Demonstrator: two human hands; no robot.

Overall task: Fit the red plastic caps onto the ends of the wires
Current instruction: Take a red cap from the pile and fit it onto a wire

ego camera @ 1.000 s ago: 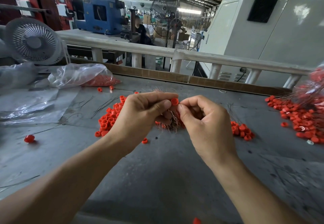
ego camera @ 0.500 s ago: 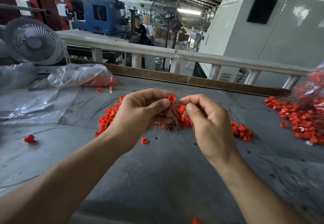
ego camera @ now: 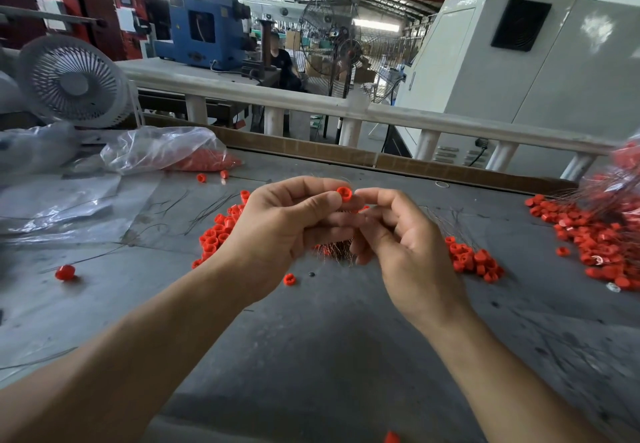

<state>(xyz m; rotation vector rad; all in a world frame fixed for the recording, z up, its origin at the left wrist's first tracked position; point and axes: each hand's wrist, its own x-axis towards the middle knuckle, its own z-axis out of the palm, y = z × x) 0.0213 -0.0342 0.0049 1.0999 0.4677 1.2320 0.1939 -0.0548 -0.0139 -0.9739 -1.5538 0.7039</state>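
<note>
Above the middle of the grey table [ego camera: 311, 356], the left hand [ego camera: 277, 231] pinches 1 red cap [ego camera: 344, 193] between thumb and forefinger, its open hollow turned toward the camera. The right hand [ego camera: 405, 245] meets it from 3 o'clock, forefinger tip touching the cap's side and the other fingers curled inward; whether it pinches a wire cannot be told (any strand there is too fine to make out). Under both hands lies a bundle of thin wires [ego camera: 334, 252], coppery at the ends, mostly hidden by the fingers.

Loose caps lie in 3 groups on the table: a heap [ego camera: 218, 231] at 9 o'clock of the left hand, a smaller cluster [ego camera: 474, 259] at 3 o'clock of the right hand, and a broad spread [ego camera: 595, 238] near the table's right edge, where capped wires [ego camera: 620, 182] bristle upward. A single cap [ego camera: 289, 279] sits at 6 o'clock of the left hand, and another [ego camera: 65, 272] lies well apart at far left.

At 10 o'clock, a clear plastic bag [ego camera: 162, 149] holds more red caps, with a white desk fan [ego camera: 72, 82] standing behind it. A few bare dark wires [ego camera: 207, 210] lie between the bag and the heap.
</note>
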